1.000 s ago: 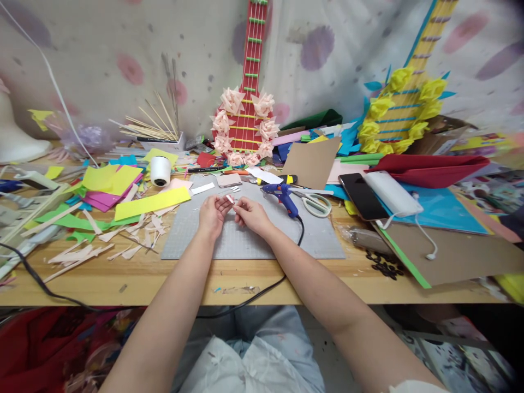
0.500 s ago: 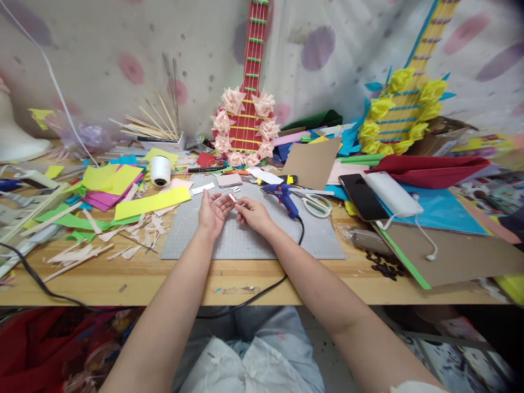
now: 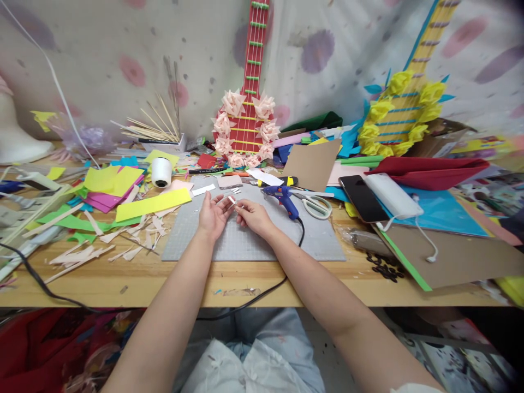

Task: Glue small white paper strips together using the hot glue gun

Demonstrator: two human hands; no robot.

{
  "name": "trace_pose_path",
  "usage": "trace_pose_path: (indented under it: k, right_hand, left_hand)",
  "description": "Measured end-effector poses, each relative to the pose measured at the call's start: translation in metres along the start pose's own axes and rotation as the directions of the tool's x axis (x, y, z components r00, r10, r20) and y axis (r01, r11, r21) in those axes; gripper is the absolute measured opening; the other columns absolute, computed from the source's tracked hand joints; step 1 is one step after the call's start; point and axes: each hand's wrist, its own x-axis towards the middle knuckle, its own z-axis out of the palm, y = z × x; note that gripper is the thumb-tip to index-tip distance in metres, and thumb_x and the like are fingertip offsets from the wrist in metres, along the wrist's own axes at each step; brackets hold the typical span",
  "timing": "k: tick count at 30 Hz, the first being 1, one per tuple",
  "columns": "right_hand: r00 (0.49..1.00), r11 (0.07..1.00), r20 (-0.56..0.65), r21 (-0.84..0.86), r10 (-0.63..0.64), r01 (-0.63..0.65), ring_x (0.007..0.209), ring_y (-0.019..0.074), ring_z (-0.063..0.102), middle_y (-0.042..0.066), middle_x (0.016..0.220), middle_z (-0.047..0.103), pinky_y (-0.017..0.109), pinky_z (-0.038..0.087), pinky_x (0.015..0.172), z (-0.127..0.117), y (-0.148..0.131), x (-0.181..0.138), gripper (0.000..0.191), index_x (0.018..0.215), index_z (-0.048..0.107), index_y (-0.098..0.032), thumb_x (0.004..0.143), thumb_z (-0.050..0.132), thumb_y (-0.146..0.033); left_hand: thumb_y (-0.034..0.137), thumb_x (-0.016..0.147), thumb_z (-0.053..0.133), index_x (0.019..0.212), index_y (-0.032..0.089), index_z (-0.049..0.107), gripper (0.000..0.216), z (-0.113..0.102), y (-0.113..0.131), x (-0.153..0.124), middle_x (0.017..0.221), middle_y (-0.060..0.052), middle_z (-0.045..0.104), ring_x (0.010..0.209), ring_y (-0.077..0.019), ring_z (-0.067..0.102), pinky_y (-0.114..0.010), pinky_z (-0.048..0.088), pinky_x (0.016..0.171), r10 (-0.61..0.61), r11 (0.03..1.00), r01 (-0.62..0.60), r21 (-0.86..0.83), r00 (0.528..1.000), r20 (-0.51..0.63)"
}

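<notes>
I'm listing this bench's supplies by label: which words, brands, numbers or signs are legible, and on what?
No text reads clearly.
Black pen: pale lettering, too small to read.
Blue glue gun: a small mark, too small to read.
Grey mat: grid lines, no readable numbers.
Small white piece at the right fingertips: no lettering visible.

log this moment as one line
left hand: open | right hand: fingers pinching small white piece | blue glue gun: lying on gray mat
</notes>
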Motion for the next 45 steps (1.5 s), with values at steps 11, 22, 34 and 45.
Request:
trace_pose_path:
  k: [11, 22, 34, 45]
  right_hand:
    - [0.998, 0.994, 0.054, 0.110, -0.019, 0.013, 0.043, 0.0041, 0.050, -0.005, 0.054, 0.056, 0.015, 0.040, 0.046, -0.001, 0.001, 0.001, 0.014, 0.074, 0.051, -0.019, 0.080, 0.048, -0.031]
    - [0.972, 0.873, 0.232, 0.465, 0.043, -0.150, 0.042, 0.0062, 0.049, -0.004, 0.051, 0.056, 0.017, 0.040, 0.043, -0.011, -0.014, -0.006, 0.019, 0.074, 0.048, -0.017, 0.076, 0.053, -0.035]
    - [0.973, 0.906, 0.227, 0.405, 0.035, -0.127, 0.039, 0.0052, 0.048, -0.005, 0.048, 0.054, 0.016, 0.039, 0.042, -0.006, -0.011, -0.004, 0.018, 0.071, 0.046, -0.017, 0.079, 0.049, -0.034]
    - [0.987, 0.928, 0.158, 0.367, 0.010, -0.068, 0.038, 0.0047, 0.046, -0.007, 0.049, 0.054, 0.015, 0.036, 0.041, 0.002, -0.008, -0.002, 0.011, 0.076, 0.046, -0.018, 0.080, 0.046, -0.028]
  left_hand:
    - [0.050, 0.081, 0.037, 0.081, 0.017, 0.047, 0.035, 0.002, 0.001, -0.002, 0.086, -0.010, 0.064, 0.083, -0.0167, 0.062, -0.030, 0.047, 0.073, 0.018, 1.000, -0.018, -0.007, 1.000, 0.010]
    - [0.029, 0.065, 0.065, 0.067, 0.015, 0.054, 0.018, -0.005, -0.008, 0.007, 0.048, 0.007, 0.044, 0.038, -0.0024, 0.037, -0.015, 0.031, 0.040, 0.428, 0.864, -0.331, 0.381, 0.880, -0.207]
    - [0.042, 0.068, 0.061, 0.076, 0.014, 0.064, 0.030, 0.004, -0.009, -0.005, 0.041, 0.007, 0.028, 0.035, -0.0038, 0.026, -0.017, 0.025, 0.035, 0.222, 0.878, -0.247, 0.409, 0.969, 0.108]
    - [0.040, 0.058, 0.070, 0.067, 0.014, 0.053, 0.032, 0.003, -0.017, -0.001, 0.055, 0.005, 0.051, 0.036, -0.0011, 0.034, -0.017, 0.025, 0.034, 0.292, 0.827, -0.243, 0.507, 0.956, -0.017]
